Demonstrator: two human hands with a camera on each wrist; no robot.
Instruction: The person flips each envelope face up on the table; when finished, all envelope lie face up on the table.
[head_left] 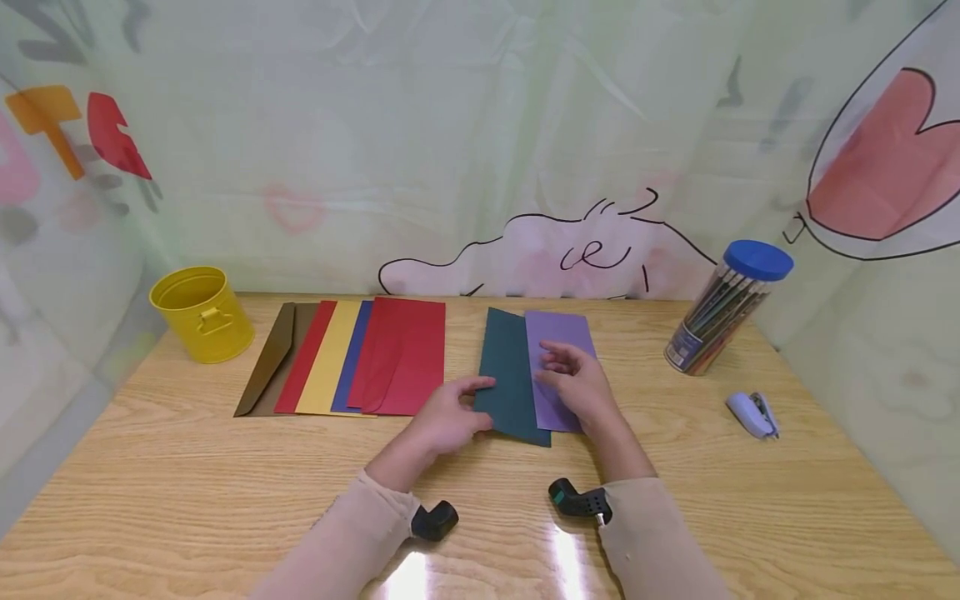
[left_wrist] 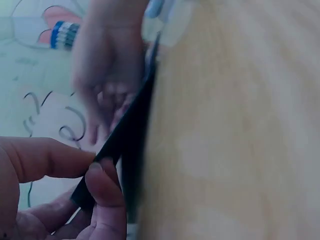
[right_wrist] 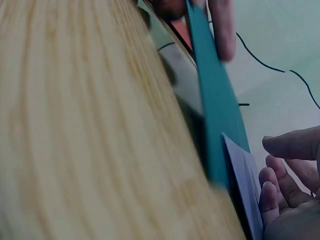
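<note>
In the head view, my left hand [head_left: 450,415] pinches the left edge of a dark green envelope [head_left: 506,358]. The left wrist view shows thumb and forefinger on the green envelope [left_wrist: 131,122], its held edge tilted up off the table. A purple envelope [head_left: 561,327] overlaps the green one's right side. Over the purple envelope is my right hand [head_left: 583,385], its fingers loosely bent and gripping nothing. From the right wrist, that hand's fingers lie close beside the purple envelope [right_wrist: 245,182]; whether they touch it I cannot tell.
To the left, several envelopes overlap in a row: brown [head_left: 272,367], red, yellow [head_left: 330,358], blue and a front red one [head_left: 408,354]. A yellow bucket [head_left: 213,321] stands at far left. At right are a blue-lidded pencil jar [head_left: 712,321] and a small lilac stapler [head_left: 752,415].
</note>
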